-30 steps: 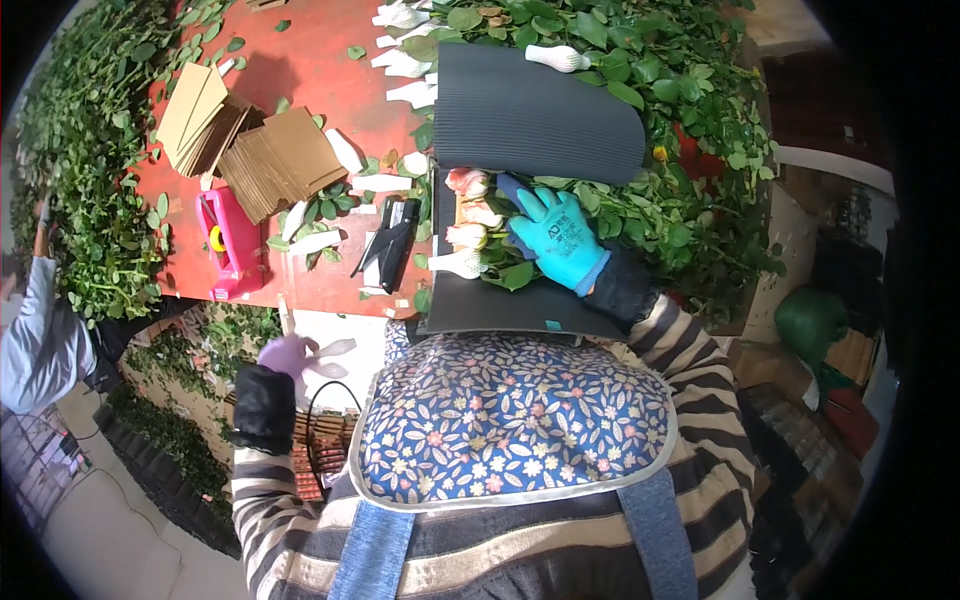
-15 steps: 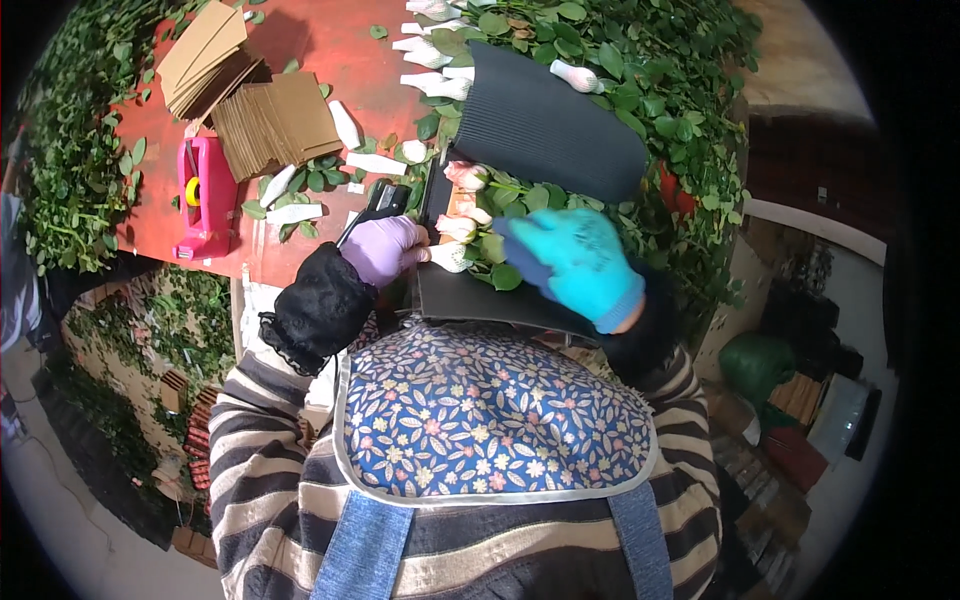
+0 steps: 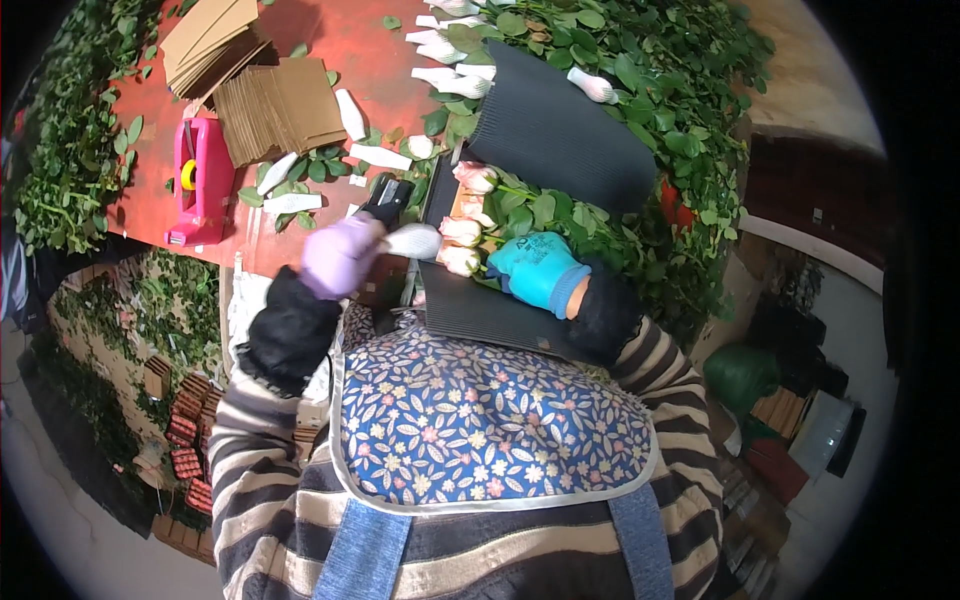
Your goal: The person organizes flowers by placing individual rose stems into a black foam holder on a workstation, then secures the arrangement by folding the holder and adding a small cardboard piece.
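- The left hand in a lilac glove (image 3: 340,257) has its fingers pinched on the narrow end of a white, bulb-shaped mesh sleeve (image 3: 412,241), which juts out to their right.
- The right hand in a turquoise glove (image 3: 543,270) has its fingers curled just beside the nearest of four pale pink roses (image 3: 461,232); its fingertips are partly hidden, so whether they grip a stem cannot be told.
- Just beyond the lilac fingers lies a black tool (image 3: 388,198), partly covered by that hand.
- Farther left of them on the red bench (image 3: 262,258) stand a bright pink tape dispenser (image 3: 207,185) and, beyond it, a stack of brown cardboard pieces (image 3: 280,108).
- Beyond the turquoise fingers, a black ribbed sheet (image 3: 570,125) rises past the blooms; a black ribbed panel (image 3: 490,310) lies below them on the near side.
- Green leafy stems (image 3: 690,150) crowd the bench beyond and to the right of the turquoise fingers.
- Half a second ago the mesh sleeve covers the nearest bloom, with the lilac fingers at its tip; now that bloom is bare and the sleeve is apart from it, farther left.
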{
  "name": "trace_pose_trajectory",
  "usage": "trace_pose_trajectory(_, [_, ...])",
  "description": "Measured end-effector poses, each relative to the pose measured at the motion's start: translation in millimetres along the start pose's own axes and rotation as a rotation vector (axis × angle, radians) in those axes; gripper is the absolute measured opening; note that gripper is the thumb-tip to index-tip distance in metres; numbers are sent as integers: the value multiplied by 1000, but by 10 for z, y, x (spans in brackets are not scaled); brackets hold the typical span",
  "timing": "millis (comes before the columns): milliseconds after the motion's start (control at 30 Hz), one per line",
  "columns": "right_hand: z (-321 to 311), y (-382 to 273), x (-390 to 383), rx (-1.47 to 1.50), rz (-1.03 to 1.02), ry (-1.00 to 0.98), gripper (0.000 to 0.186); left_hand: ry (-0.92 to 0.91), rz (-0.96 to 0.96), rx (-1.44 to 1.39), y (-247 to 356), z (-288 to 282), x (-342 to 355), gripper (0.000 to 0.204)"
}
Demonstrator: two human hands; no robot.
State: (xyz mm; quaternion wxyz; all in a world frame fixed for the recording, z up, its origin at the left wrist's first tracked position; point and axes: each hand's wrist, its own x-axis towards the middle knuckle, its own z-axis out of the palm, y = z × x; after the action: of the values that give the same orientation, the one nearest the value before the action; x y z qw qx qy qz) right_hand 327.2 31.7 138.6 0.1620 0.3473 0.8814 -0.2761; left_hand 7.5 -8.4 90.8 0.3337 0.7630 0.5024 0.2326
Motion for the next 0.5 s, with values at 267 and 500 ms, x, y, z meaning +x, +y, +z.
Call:
trace_pose_trajectory(267, [-34, -82, 65, -110, 26, -60, 8, -413, -590, 158, -267, -565, -1462, 15])
trace_pose_trajectory(500, [-39, -20, 22, -109, 2, -87, 10, -302, -533, 255, -325, -8, -1485, 22])
